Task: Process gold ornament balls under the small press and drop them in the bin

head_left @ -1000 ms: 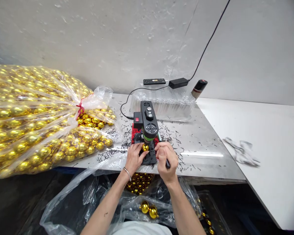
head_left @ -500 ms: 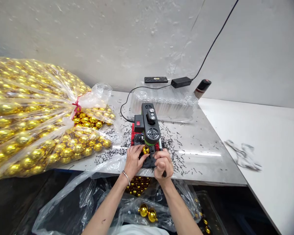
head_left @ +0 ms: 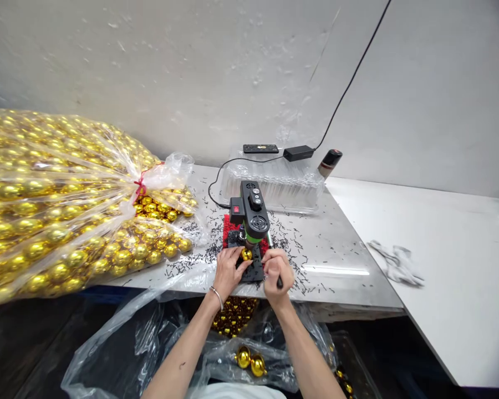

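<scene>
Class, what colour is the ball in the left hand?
The ball in the left hand is shiny gold, best seen in the head view.

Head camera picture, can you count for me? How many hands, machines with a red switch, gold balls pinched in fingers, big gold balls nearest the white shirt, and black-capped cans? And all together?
Hands, left hand and right hand: 2
Machine with a red switch: 1
Pinched gold ball: 1
Big gold balls: 2
Black-capped can: 1
Total: 7
</scene>
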Action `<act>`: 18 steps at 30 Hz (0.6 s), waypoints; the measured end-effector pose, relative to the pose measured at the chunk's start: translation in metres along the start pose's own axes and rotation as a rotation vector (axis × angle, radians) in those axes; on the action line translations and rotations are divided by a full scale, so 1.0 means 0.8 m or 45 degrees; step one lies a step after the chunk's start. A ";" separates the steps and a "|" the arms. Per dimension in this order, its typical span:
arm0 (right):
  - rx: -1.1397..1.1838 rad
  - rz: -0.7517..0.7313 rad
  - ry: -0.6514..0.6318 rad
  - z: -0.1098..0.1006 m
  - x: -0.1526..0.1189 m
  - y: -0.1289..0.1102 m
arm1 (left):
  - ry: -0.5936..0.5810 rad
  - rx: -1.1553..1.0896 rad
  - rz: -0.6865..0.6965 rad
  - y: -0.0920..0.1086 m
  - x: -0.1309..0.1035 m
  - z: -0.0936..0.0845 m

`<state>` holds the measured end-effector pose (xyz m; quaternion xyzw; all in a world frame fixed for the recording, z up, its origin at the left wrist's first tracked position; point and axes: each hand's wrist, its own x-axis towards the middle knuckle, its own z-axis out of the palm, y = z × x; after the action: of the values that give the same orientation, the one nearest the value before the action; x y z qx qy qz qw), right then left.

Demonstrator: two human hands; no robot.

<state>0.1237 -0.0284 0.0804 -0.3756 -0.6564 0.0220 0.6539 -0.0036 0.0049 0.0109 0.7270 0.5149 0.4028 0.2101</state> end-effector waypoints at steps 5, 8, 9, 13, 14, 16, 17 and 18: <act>0.014 0.312 -0.135 -0.015 0.059 -0.044 | 0.089 -0.016 -0.025 0.013 -0.023 -0.017; 0.012 0.296 -0.148 -0.018 0.067 -0.049 | 0.028 -0.014 0.051 0.019 -0.071 -0.038; 0.013 0.277 -0.137 -0.017 0.064 -0.047 | -0.029 -0.014 0.078 0.019 -0.090 -0.044; 0.026 0.219 -0.054 -0.009 0.043 -0.035 | -0.152 0.043 0.083 0.010 -0.135 -0.058; 0.028 0.213 -0.040 -0.008 0.039 -0.033 | -0.126 0.061 0.071 0.005 -0.130 -0.062; 0.031 0.203 -0.019 -0.006 0.034 -0.031 | 0.009 0.109 0.034 -0.008 -0.097 -0.076; 0.029 0.198 -0.013 -0.005 0.033 -0.030 | 0.098 0.146 0.003 -0.016 -0.071 -0.085; 0.028 0.192 -0.012 -0.005 0.032 -0.030 | 0.189 0.190 -0.056 -0.025 -0.040 -0.096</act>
<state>0.1197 -0.0342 0.1154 -0.4166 -0.6291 0.0801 0.6513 -0.0813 -0.0255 0.0297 0.6973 0.5735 0.4113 0.1253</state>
